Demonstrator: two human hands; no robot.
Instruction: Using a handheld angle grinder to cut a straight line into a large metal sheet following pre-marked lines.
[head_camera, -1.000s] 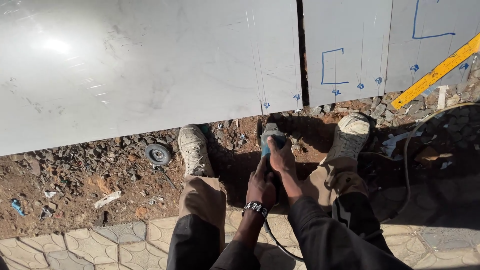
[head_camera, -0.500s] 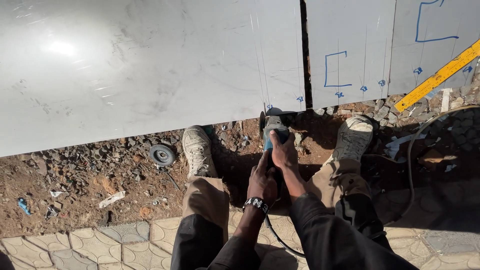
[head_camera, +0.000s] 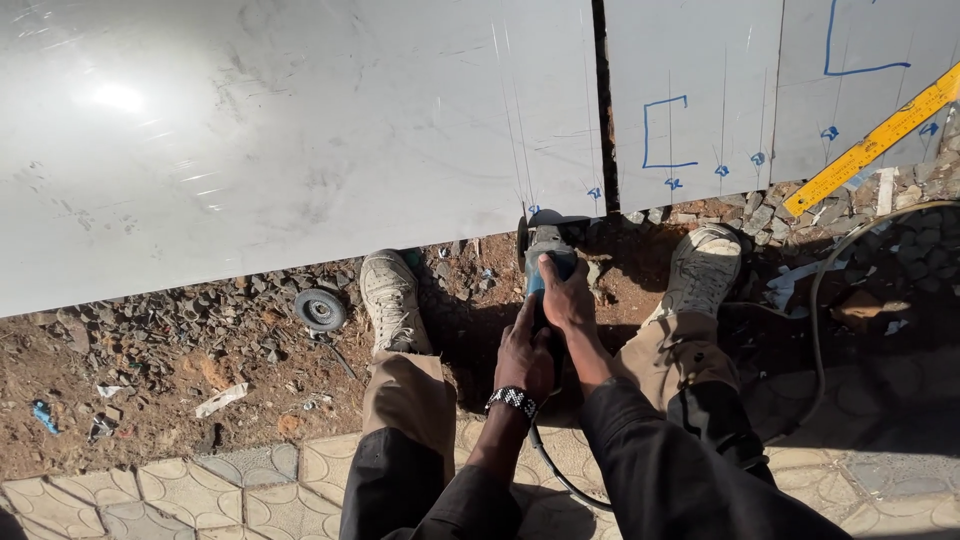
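Nearest the camera, both dark-sleeved forearms reach forward between the bent knees. The left hand (head_camera: 525, 360), a beaded band at its wrist, wraps around the rear of the angle grinder (head_camera: 547, 262). Just ahead, the right hand (head_camera: 567, 297) clasps the grinder's blue body from above, thumb along it. The grinder's head meets the lower edge of the large grey sheet (head_camera: 300, 140). Left of the grinder, past the left shoe (head_camera: 392, 300), a loose disc (head_camera: 319, 309) lies on gravel.
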